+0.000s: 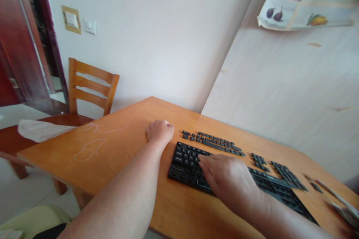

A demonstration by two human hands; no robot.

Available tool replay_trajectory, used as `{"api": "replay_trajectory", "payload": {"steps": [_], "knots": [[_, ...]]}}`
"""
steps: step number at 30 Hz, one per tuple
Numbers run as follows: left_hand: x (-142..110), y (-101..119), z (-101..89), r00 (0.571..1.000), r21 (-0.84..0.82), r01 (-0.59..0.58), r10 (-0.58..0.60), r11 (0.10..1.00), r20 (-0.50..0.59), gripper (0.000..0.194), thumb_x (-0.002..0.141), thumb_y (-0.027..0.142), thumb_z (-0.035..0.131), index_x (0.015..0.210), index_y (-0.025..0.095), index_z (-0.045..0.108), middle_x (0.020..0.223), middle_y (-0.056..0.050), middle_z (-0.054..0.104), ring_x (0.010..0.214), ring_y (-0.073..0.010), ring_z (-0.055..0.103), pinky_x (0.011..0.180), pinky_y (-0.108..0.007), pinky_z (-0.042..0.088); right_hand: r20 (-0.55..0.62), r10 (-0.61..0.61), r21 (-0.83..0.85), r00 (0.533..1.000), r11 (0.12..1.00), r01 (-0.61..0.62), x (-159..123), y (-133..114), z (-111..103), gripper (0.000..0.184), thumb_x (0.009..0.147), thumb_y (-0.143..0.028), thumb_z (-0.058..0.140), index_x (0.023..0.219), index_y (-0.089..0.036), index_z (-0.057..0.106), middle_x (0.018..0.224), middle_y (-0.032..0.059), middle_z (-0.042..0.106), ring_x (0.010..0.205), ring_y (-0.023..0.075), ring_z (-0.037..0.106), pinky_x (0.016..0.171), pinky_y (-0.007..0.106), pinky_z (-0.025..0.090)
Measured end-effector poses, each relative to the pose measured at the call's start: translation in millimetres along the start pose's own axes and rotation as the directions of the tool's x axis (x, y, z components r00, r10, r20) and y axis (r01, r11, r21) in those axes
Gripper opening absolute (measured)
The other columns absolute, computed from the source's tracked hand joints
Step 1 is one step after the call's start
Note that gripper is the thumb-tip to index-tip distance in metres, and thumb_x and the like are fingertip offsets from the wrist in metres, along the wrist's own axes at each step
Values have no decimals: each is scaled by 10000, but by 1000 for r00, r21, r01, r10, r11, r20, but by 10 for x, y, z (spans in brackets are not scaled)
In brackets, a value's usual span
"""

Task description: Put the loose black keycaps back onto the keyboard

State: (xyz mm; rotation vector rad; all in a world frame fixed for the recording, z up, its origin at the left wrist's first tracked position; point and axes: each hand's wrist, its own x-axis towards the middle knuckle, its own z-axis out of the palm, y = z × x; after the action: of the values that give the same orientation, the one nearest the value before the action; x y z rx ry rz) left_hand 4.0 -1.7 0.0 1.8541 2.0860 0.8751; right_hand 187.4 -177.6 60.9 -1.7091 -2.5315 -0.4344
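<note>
Seemingly, I'm seating keycaps (178, 158) on the keyboard (191, 183), left hand (160, 131) curled, right hand (230, 175) fingers together, pinch unclear; next needs square pressing.

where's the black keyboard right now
In the head view's lower right, the black keyboard lies on the wooden table, partly covered by the right hand, nearer the camera than the loose keycaps.

Likely a home — wooden table (126, 140), slatted chair (91, 85), fruit paintings (310, 2) on the wall (151, 37).
</note>
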Motion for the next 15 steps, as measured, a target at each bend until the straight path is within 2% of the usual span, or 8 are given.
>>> {"api": "replay_trajectory", "payload": {"steps": [2, 6, 10, 12, 14, 15], "knots": [[2, -5, -10, 1000, -5, -9, 9, 1000, 2, 342, 829, 425, 485, 946, 294, 779, 1083, -117, 723, 1081, -354, 602, 855, -454, 456, -55, 26, 49, 998, 999, -23, -117, 130, -7, 353, 1005, -300, 374, 965, -224, 716, 871, 44, 747, 810, 173, 693, 753, 264, 480], [20, -37, -7, 999, -7, -32, 32, 999, -1, 350, 826, 448, 493, 934, 287, 785, 1066, -139, 728, 1043, -376, 623, 828, -467, 455, -77, 107, 153, 991, 984, -94, -393, 406, -13, 342, 999, -327, 393, 1065, -251, 720, 983, 32, 754, 864, 179, 693, 803, 279, 499], [66, -107, 36, 998, -23, -56, 56, 998, -9, 384, 830, 515, 489, 948, 298, 782, 1050, -145, 737, 989, -381, 642, 795, -468, 453, -112, 285, 297, 952, 924, -241, -652, 764, -46, 334, 983, -395, 427, 1051, -274, 730, 1039, 23, 752, 905, 194, 690, 813, 295, 510], [102, -151, 67, 999, -18, -51, 50, 999, -17, 404, 825, 552, 486, 919, 295, 783, 1034, -145, 742, 957, -385, 648, 780, -473, 451, -160, 435, 397, 886, 850, -345, -767, 1001, -73, 337, 960, -451, 463, 1012, -266, 740, 1030, 22, 753, 924, 205, 687, 797, 289, 509], [141, -190, 95, 998, -12, -58, 58, 998, -17, 411, 815, 576, 496, 923, 297, 777, 1015, -133, 749, 929, -370, 657, 763, -455, 456, -194, 582, 495, 789, 753, -434, -870, 1270, -95, 360, 933, -499, 496, 981, -241, 742, 966, 26, 751, 902, 208, 679, 765, 275, 503], [159, -206, 105, 998, -12, -56, 56, 998, -26, 413, 809, 584, 500, 921, 298, 775, 1010, -123, 752, 916, -360, 662, 751, -440, 460, -230, 651, 540, 724, 704, -462, -915, 1408, -98, 372, 917, -517, 513, 973, -229, 743, 915, 27, 743, 867, 202, 672, 739, 268, 498]]}}
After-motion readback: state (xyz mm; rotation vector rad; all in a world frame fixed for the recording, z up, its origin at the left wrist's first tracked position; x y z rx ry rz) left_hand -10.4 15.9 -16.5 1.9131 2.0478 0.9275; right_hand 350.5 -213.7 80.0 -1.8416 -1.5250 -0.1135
